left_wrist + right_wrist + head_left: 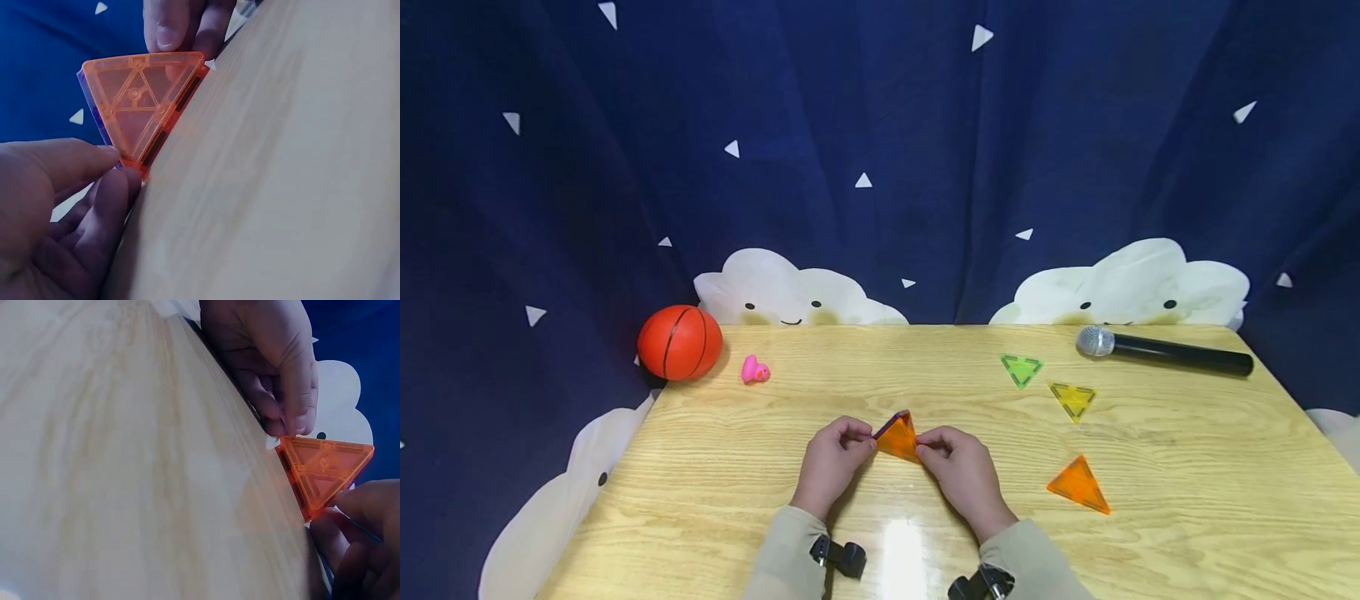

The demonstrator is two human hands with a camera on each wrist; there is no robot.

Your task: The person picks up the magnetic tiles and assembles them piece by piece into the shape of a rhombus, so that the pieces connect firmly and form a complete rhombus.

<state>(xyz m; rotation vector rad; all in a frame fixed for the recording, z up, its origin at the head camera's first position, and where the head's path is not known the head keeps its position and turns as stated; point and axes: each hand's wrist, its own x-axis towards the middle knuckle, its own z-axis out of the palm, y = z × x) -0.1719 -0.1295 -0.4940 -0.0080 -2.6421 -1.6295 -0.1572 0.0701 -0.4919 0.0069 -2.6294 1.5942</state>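
Several triangular magnetic tiles, orange and purple, stand joined as a small pyramid point(898, 439) on the table between the hands. My left hand point(831, 465) pinches its left corner between thumb and fingertips. At the opposite corner, my right hand point(964, 473) pinches with thumb and index finger. The left wrist view shows the orange front tile point(135, 94) leaning up from the tabletop, with a purple edge point(94, 109) behind it. Its back side is hidden. To the right lie a loose orange triangle tile point(1079, 485), a yellow one point(1073, 401) and a green one point(1021, 370).
An orange-red toy basketball point(681, 342) sits at the table's back left corner, beside a small pink rubber duck point(755, 369). A black microphone point(1172, 352) with a silver head lies at the back right. Behind the wooden table point(700, 517) hangs a dark blue curtain point(925, 108).
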